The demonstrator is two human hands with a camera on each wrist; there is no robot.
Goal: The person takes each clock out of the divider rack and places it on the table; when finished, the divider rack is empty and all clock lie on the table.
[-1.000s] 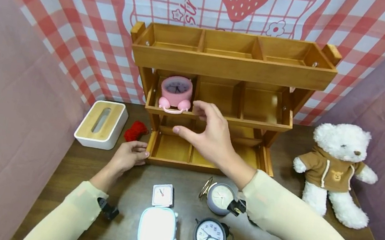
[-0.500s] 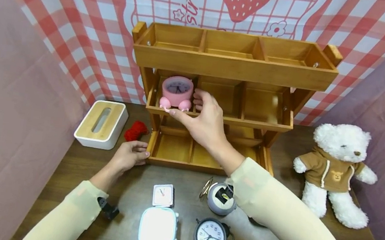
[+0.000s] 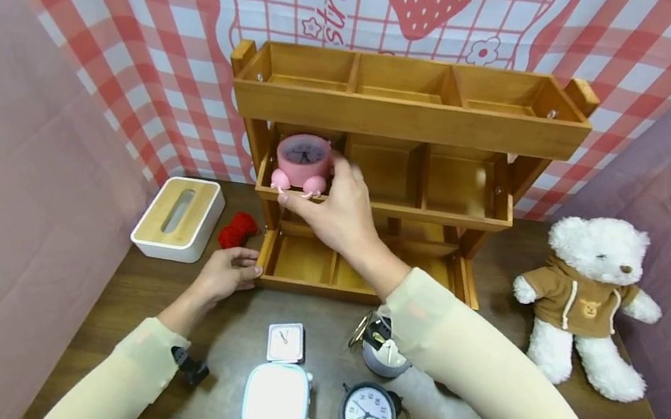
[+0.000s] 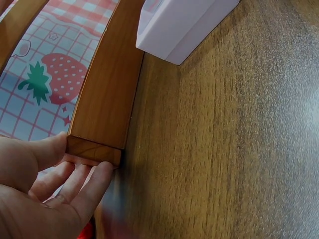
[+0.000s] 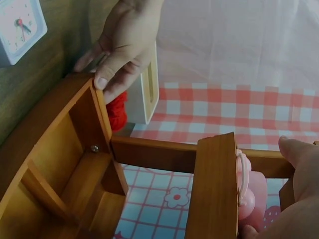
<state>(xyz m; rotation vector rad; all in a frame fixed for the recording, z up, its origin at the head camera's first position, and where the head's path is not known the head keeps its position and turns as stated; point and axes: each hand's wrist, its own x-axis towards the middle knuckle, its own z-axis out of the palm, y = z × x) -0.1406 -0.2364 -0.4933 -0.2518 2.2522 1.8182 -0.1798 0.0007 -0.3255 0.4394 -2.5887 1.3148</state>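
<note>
A pink alarm clock (image 3: 304,161) sits in the left compartment of the middle tier of a three-tier wooden shelf (image 3: 409,121). My right hand (image 3: 339,206) holds the clock, its thumb in front by the clock's bells and its fingers along the clock's right side. In the right wrist view, the pink alarm clock (image 5: 255,201) shows partly behind the tier's front board, close to my right hand (image 5: 294,199). My left hand (image 3: 226,274) grips the lower tier's front left corner; in the left wrist view, the thumb and fingers of my left hand (image 4: 55,194) pinch that wooden corner.
In front of the shelf lie a small white square clock (image 3: 285,342), a white rounded-square clock (image 3: 276,400), a black twin-bell clock (image 3: 367,416) and a grey clock (image 3: 383,363) partly behind my sleeve. A tissue box (image 3: 178,218), red bundle (image 3: 238,230) and teddy bear (image 3: 586,302) flank the shelf.
My right hand has moved left and closed in on the pink alarm clock, which has shifted slightly left in its compartment. My left hand stays on the shelf corner.
</note>
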